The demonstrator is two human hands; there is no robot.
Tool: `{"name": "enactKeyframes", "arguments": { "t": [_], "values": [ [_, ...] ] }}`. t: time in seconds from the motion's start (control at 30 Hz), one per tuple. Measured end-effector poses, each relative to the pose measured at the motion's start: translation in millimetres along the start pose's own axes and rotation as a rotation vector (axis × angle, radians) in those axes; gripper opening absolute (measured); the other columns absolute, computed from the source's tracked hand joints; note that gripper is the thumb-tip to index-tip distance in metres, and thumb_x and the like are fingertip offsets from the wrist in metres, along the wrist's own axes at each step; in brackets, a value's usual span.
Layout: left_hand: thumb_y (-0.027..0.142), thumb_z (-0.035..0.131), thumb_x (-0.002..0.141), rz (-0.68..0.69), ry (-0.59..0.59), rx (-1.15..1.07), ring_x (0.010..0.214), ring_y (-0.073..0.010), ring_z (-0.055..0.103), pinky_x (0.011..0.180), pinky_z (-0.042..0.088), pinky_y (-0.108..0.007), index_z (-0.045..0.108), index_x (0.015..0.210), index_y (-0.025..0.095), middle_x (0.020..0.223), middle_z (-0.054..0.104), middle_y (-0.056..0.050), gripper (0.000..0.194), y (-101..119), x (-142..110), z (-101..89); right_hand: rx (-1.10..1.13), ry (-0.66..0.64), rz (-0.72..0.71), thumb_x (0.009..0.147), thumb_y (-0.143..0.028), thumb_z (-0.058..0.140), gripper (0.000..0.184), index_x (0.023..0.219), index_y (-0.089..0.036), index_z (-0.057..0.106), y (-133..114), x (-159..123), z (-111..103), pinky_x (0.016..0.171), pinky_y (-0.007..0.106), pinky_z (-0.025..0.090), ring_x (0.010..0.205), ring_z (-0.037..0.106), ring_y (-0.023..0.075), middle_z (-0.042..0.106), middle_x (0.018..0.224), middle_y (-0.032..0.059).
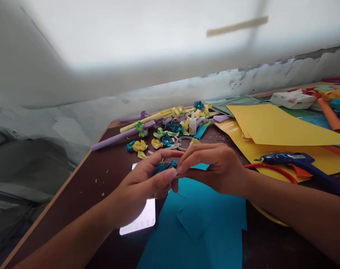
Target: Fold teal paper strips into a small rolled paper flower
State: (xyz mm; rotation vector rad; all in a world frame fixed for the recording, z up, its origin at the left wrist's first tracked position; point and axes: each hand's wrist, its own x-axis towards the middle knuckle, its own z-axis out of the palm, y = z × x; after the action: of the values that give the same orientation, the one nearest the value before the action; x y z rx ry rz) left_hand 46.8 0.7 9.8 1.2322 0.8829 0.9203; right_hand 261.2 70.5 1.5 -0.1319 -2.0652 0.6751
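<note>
Between the thumb and fingers of my left hand (137, 186) is a blue paper flower (164, 167), made of crumpled, curled paper. My right hand (217, 168) pinches at the flower's right edge, its fingertips meeting my left thumb. The fingers hide part of the flower, and I cannot make out what exactly the right fingertips grip. Under both hands lie blue paper sheets (211, 231), with a smaller cut piece on top. A lit phone (144, 219) lies partly below my left hand.
Beyond my hands are yellow paper flowers (140, 145), a small glue bottle (192, 125) and a rolled purple paper tube (122, 136). To the right, a blue glue gun (287, 158) lies on yellow sheets (287, 127). A wall (170, 93) borders the table's far side.
</note>
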Motion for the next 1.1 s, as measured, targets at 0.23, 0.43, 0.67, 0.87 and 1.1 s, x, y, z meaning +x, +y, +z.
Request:
{"name": "enactKeyframes", "arguments": {
  "t": [0.23,0.43,0.67,0.87,1.1],
  "values": [
    [0.046,0.066,0.096,0.008,-0.010,-0.087,0.075,-0.0150,0.060,0.064,0.046,-0.025,0.056,0.138,0.031,0.088,0.066,-0.002,0.046,-1.9,2.5,2.4,-0.007,-0.066,-0.020,0.088,-0.015,0.076,0.007,0.093,-0.020,0.079,-3.2,-0.4,2.1,0.086,0.030,0.061,0.094,0.074,0.0186,0.076,0.102,0.0087],
    [0.053,0.069,0.092,-0.010,-0.023,0.000,0.067,-0.0126,0.054,0.053,0.031,-0.022,0.065,0.125,0.030,0.077,0.061,0.001,0.041,-3.9,4.1,3.9,-0.032,-0.034,-0.049,0.088,-0.011,0.075,0.014,0.096,-0.023,0.078,-8.9,1.0,2.5,0.080,0.030,0.062,0.084,0.075,0.0175,0.078,0.091,0.0060],
    [0.042,0.078,0.086,0.075,0.096,-0.087,0.048,-0.0043,0.032,0.044,0.017,-0.021,0.076,0.090,0.018,0.063,0.058,0.001,0.024,4.1,11.0,-6.9,-0.144,0.132,0.000,0.086,-0.012,0.077,0.017,0.095,-0.027,0.080,-6.7,2.0,-6.7,0.075,0.032,0.062,0.082,0.074,0.0187,0.078,0.089,0.0037],
    [0.040,0.083,0.082,0.115,0.295,0.027,0.047,-0.0051,0.028,0.044,0.021,-0.019,0.079,0.092,0.018,0.050,0.044,0.007,0.025,1.1,15.8,-9.9,-0.189,0.113,0.036,0.084,-0.016,0.081,0.010,0.088,-0.025,0.079,0.8,2.0,-6.6,0.081,0.030,0.062,0.089,0.074,0.0179,0.075,0.101,0.0056],
    [0.041,0.084,0.080,0.127,0.332,0.112,0.046,-0.0050,0.028,0.041,0.020,-0.020,0.079,0.088,0.017,0.055,0.050,0.004,0.025,-0.6,18.5,-11.0,-0.102,0.189,0.137,0.083,-0.015,0.082,0.011,0.089,-0.024,0.078,1.0,1.1,-3.3,0.080,0.029,0.062,0.091,0.074,0.0174,0.078,0.100,0.0043]
  ]
}}
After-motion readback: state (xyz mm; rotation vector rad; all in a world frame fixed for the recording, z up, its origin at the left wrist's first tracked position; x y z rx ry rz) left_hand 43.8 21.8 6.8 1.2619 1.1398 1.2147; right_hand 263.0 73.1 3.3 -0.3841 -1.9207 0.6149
